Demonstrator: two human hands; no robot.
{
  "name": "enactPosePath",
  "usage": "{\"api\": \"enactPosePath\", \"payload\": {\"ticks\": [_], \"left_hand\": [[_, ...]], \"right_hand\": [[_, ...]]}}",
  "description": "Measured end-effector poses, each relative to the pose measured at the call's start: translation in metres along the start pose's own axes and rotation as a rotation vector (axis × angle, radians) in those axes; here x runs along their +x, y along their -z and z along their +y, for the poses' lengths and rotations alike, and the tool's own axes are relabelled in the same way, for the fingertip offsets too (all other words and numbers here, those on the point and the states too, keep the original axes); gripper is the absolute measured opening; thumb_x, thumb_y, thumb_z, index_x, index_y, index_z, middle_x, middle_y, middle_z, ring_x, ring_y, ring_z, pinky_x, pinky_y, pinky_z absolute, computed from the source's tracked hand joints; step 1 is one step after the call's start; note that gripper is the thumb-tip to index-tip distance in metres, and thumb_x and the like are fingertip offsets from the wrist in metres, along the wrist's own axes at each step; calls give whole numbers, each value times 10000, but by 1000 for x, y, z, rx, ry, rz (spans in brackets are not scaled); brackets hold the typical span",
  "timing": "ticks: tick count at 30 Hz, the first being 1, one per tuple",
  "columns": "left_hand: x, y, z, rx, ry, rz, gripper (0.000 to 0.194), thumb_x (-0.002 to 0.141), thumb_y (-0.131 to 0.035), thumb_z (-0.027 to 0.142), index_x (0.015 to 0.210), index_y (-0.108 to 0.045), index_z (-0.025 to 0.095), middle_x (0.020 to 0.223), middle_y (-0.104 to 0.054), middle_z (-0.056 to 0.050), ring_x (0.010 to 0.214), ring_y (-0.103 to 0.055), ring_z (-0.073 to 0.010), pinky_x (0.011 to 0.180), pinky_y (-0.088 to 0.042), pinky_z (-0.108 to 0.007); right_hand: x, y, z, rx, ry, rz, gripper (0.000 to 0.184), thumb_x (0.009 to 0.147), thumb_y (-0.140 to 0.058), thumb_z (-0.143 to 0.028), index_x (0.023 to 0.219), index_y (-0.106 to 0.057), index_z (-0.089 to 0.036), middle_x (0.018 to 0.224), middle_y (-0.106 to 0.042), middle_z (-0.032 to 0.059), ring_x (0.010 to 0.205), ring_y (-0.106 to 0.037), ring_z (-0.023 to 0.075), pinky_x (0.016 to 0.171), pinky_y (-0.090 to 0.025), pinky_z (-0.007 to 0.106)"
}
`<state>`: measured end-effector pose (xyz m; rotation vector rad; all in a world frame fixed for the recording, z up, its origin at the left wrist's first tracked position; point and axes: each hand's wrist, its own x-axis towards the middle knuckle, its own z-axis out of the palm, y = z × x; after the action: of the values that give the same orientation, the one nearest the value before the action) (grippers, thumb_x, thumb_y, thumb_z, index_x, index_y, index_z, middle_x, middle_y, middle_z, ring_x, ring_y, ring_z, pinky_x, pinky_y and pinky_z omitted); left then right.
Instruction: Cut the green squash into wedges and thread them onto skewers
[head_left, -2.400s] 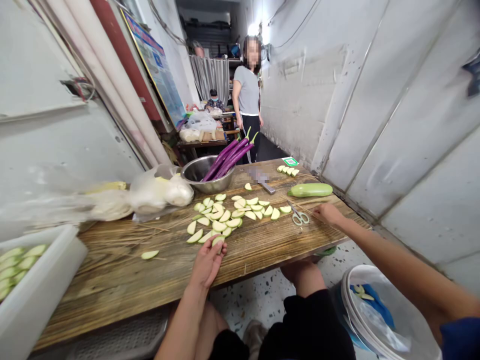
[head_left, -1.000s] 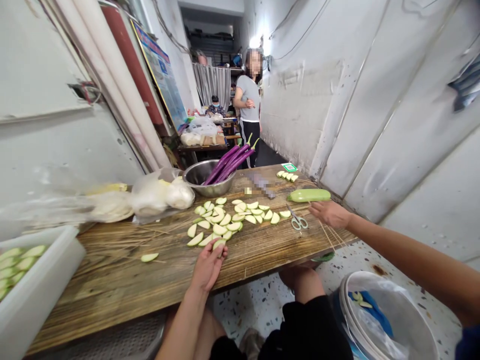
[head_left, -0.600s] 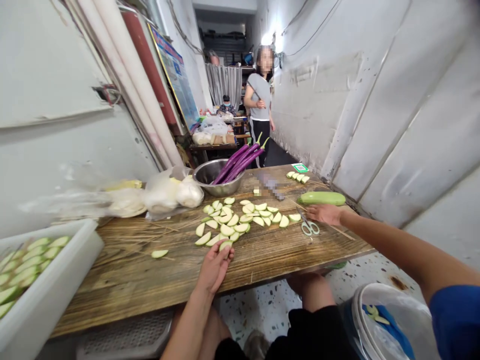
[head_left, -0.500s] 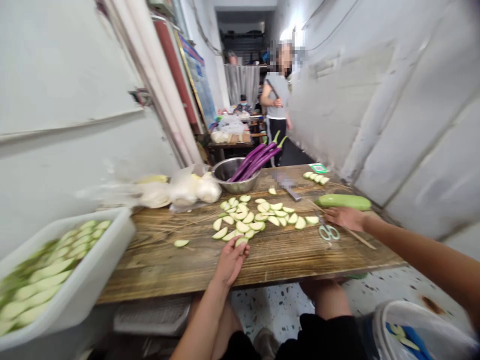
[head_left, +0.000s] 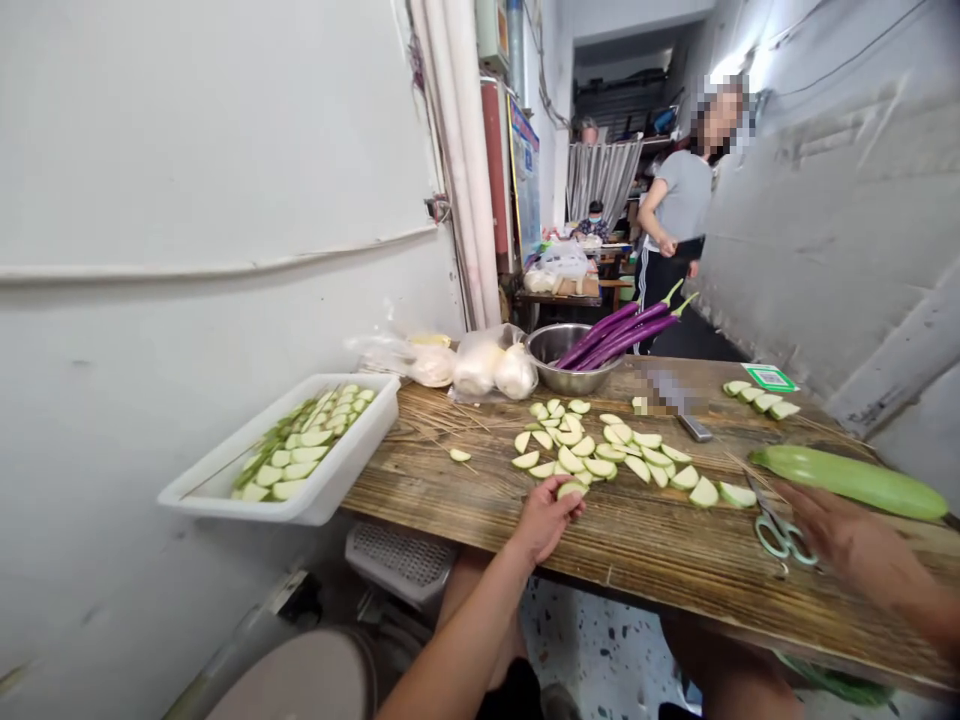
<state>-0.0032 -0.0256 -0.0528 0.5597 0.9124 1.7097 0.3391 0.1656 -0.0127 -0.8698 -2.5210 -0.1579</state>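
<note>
Between the thumb and fingers of my left hand [head_left: 551, 520], a green-skinned half-round zucchini slice [head_left: 573, 489] is held at the front edge of the loose slices [head_left: 570, 458] spread on the table. My right hand [head_left: 844, 535], slightly blurred, reaches low over the table with its fingers stretched forward. A thin wooden skewer [head_left: 742, 464] runs toward those fingers; whether they touch it is hidden. Scissors with pale green handles [head_left: 784, 538] lie just left of that hand. Behind it rests a whole zucchini [head_left: 851, 480].
A white tub [head_left: 358, 445] with skewered slices stands left. Bagged white food [head_left: 487, 365] and a steel bowl [head_left: 574, 375] with purple eggplants [head_left: 622, 332] sit at the back, near a knife [head_left: 690, 422]. More slices [head_left: 765, 400] lie by a green-edged card [head_left: 770, 378]. A person [head_left: 679, 200] stands beyond.
My view has swung left, so the table sits further right and the tub shows whole. My left hand still holds the slice. The person beyond has lowered the dark blade-like object.
</note>
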Motion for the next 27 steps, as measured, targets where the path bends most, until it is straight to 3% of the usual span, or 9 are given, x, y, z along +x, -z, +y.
{"api": "enactPosePath", "payload": {"ticks": [4,6,8,10,15,18,22,24,27], "left_hand": [[3,-3,-5,231,-65,-19,331,601,-736,268,872,-592,144,656,-590,-9,583,-530,-99,566,-400,-233],[3,-3,-7,297,-66,-43,345,586,-741,281,871,-600,147,692,-603,-19,589,-537,-111,563,-415,-248],[4,-2,-7,293,-59,-48,348,577,-745,280,863,-600,145,709,-608,-24,591,-541,-113,560,-417,-247],[4,-1,-7,236,-56,-39,350,581,-744,276,865,-592,141,689,-599,-17,588,-542,-107,555,-408,-235],[1,0,-6,177,-90,-21,369,598,-735,277,885,-544,145,696,-576,5,588,-534,-88,548,-393,-209],[-2,-1,-5,256,-120,-16,356,620,-717,293,885,-528,148,703,-583,10,595,-530,-85,560,-396,-206],[-3,-3,-5,269,-107,-20,368,615,-711,308,891,-526,151,696,-581,13,595,-531,-88,559,-403,-205],[-1,-3,-5,272,-99,-17,359,612,-706,297,888,-531,148,696,-580,10,590,-528,-92,549,-407,-208],[-1,-5,-6,372,-130,-28,315,620,-688,261,883,-562,143,737,-599,-8,626,-531,-101,583,-422,-218]], "right_hand": [[-31,-17,-60,92,77,25,618,778,-435,-316,1325,-218,-505,1067,-617,100,912,-615,271,781,-490,424],[-46,-26,-95,157,88,11,675,776,-445,-298,1337,-144,-522,1064,-620,59,906,-619,271,764,-516,450],[-58,-34,-126,226,79,70,664,774,-434,-297,1318,-152,-554,996,-647,23,842,-639,266,690,-546,448],[-65,-39,-149,265,58,54,668,777,-451,-266,1323,-180,-539,1023,-640,-4,876,-631,256,718,-550,447],[-65,-40,-170,292,17,151,520,799,-466,-212,1281,-395,-395,1018,-637,9,892,-623,210,766,-540,376],[-59,-36,-168,265,11,235,348,818,-468,-183,1154,-531,-247,979,-645,48,877,-623,186,769,-527,320],[-41,-23,-170,238,-5,295,244,827,-485,-204,1055,-574,-195,951,-655,64,865,-623,185,787,-507,318],[-17,-10,-178,263,-12,301,227,835,-487,-234,1034,-586,-193,945,-657,65,863,-621,188,795,-497,324],[44,10,-201,354,13,220,209,853,-463,-285,937,-633,-197,909,-661,57,842,-615,182,781,-485,313]]}}
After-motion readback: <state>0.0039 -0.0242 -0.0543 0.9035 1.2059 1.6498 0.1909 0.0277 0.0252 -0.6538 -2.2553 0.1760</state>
